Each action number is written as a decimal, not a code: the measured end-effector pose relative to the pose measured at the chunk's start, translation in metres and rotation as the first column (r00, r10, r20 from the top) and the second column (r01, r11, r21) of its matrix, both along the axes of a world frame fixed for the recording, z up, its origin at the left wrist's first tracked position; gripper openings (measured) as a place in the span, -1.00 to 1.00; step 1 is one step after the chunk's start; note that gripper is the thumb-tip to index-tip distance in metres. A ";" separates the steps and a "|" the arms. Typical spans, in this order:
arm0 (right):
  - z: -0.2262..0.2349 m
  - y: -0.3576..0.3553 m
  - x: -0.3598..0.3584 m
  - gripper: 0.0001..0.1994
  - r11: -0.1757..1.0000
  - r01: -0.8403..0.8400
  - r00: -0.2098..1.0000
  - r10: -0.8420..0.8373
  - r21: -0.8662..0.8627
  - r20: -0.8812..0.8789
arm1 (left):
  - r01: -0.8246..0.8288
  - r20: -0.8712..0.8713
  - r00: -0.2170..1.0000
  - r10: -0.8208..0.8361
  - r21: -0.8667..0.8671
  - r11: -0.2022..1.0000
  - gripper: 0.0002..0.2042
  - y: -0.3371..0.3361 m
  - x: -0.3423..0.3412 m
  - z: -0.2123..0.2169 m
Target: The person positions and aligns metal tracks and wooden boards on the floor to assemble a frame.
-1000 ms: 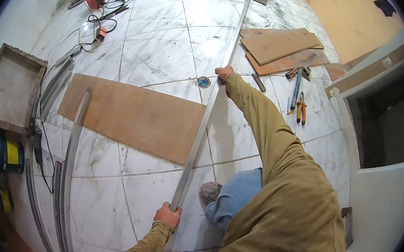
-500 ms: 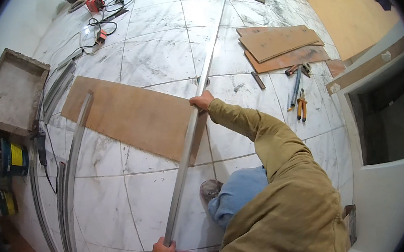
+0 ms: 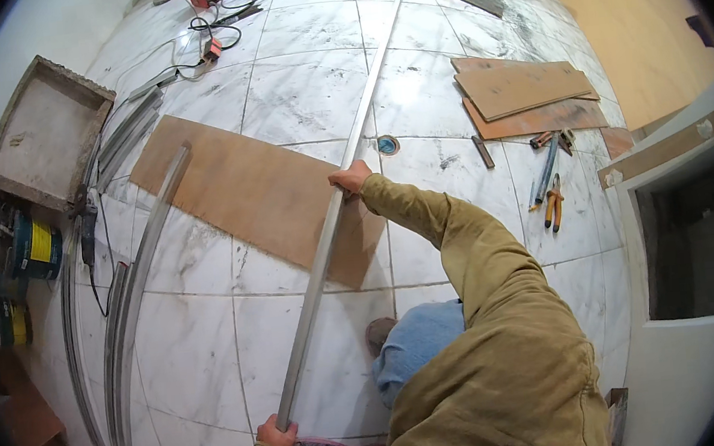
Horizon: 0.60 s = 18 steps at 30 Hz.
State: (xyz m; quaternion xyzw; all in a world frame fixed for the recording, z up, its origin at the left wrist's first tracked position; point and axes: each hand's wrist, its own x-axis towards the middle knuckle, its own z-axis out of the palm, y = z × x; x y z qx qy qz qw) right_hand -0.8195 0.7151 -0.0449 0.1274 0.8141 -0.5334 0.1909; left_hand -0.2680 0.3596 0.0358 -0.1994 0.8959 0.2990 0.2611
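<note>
Head view: the left hand grips the near end of the bar, and the right hand, well apart from it, is clamped farther along. The bar crosses over the board; contact cannot be determined.

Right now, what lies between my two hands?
In the head view, a silver bar runs from your left hand to your right hand, over the brown board and tiles.

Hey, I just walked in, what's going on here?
A person holds a long metal bar: the left hand grips its near end, the right hand farther along. The bar crosses above a brown board on the tiled floor. Orange-handled pliers lie off to the right.
</note>
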 end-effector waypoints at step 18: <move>0.039 0.047 -0.081 -0.65 0.978 0.210 0.975 -0.211 -0.020 -0.076 | -0.006 0.050 0.999 0.006 0.005 1.000 -0.58 0.043 -0.114 0.000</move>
